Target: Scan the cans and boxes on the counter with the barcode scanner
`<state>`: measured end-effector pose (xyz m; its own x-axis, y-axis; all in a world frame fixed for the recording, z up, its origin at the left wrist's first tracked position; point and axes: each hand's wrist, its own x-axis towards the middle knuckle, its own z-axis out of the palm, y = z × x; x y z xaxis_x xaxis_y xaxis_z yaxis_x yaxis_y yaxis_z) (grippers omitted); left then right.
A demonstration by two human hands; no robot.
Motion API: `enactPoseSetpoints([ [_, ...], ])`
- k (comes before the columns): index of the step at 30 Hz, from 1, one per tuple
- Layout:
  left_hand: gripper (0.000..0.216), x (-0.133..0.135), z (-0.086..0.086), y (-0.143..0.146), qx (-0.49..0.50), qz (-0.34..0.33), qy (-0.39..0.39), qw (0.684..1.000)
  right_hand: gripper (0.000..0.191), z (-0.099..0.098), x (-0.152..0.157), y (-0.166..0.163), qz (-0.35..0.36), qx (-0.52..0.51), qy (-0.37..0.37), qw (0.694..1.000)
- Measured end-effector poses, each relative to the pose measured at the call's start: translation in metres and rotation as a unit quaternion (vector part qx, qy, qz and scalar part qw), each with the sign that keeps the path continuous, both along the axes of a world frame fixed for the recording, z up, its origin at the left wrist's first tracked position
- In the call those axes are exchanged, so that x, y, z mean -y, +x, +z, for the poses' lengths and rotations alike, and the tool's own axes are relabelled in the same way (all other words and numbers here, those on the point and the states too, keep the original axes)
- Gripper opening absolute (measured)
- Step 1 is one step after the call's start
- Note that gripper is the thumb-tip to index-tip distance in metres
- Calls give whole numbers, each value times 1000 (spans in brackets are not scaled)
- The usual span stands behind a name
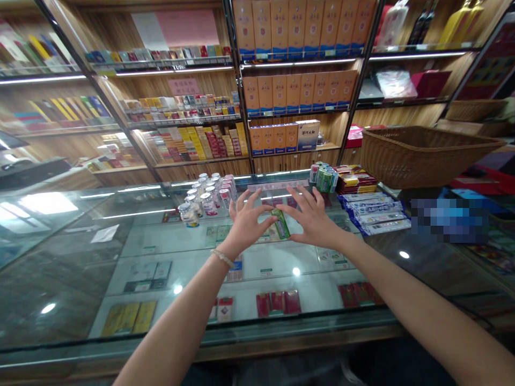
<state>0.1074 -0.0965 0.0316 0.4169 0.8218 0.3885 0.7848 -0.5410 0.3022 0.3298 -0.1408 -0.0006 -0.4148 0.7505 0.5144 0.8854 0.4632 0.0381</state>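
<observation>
Between my hands, over the glass counter [241, 252], is a small green pack [281, 225], tilted, its print too blurred to read. My left hand [251, 222] has its thumb and index fingertips at the pack's upper left corner, the other fingers spread upward. A pale beaded bracelet [222, 258] circles my left wrist. My right hand [311, 220] spans the pack from the other side, index fingertip at the top and thumb by the lower end. Small capped bottles [209, 204] stand in rows beyond my left hand. Green and white containers [325, 178] cluster beyond my right hand.
Blue-and-white packets [376, 213] and red-and-yellow packs [356, 179] lie on the right. A wicker basket [422, 155] stands behind them. Cigarette packs [278, 303] show beneath the glass. Shelves at the back carry orange boxes [300, 92]. A white paper scrap [105, 233] lies left.
</observation>
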Motion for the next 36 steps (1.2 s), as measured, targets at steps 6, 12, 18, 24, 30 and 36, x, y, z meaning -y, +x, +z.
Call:
enactPoseSetpoints([
  [6,17,-4,4,-1,41,9,-49,998,86,-1,-1,2,-9,-15,8,1000],
  [12,18,-11,-4,-5,84,13,-16,996,73,-3,-3,0,-25,-74,-30,997],
  [18,18,-12,-10,-2,85,3,-5,996,29,-5,-4,-8,-33,-99,-67,992],
  [24,17,-13,-14,-4,50,-8,38,998,18,-8,-8,-6,-46,-121,-45,991],
  [30,27,-13,-19,-8,2,-10,95,995,14,-5,-11,0,-74,-117,13,990],
  [36,39,-3,-15,-7,-39,-39,162,985,13,-6,-8,1,-63,-71,69,993],
])
